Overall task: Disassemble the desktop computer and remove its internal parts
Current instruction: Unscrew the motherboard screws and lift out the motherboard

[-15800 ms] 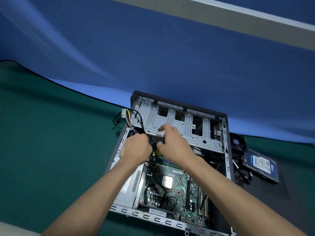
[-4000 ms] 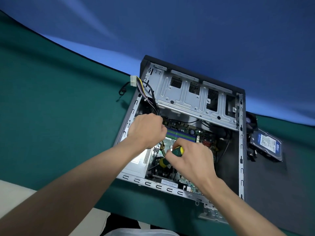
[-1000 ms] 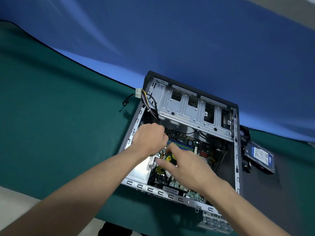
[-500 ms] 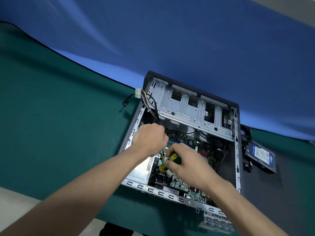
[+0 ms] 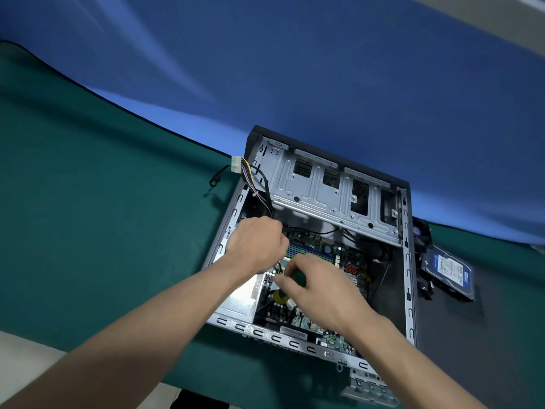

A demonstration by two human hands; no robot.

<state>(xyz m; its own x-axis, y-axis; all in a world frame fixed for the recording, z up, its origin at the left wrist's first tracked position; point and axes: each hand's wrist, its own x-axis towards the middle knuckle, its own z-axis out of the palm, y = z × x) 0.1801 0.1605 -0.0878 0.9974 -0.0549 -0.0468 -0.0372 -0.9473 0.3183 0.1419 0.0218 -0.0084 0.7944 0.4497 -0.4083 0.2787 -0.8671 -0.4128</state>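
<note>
The open desktop case (image 5: 408, 278) lies on its side on the green mat, its motherboard (image 5: 330, 252) exposed. My right hand (image 5: 321, 293) grips a green and yellow screwdriver (image 5: 284, 292) over the left part of the board. My left hand (image 5: 255, 243) is curled in a fist just above it at the case's left wall; what its fingers hold is hidden. A silver drive cage (image 5: 333, 196) spans the far end of the case. A wire bundle with a white connector (image 5: 236, 165) hangs over the left wall.
A removed hard drive (image 5: 448, 268) lies on a black panel to the right of the case, with a small fan (image 5: 421, 231) behind it. A metal bracket (image 5: 371, 385) lies at the near edge. Blue cloth rises behind the green mat (image 5: 103, 202).
My right hand's fingers have shifted on the screwdriver handle, covering more of it than half a second ago. My left hand stays in place. The case has not moved.
</note>
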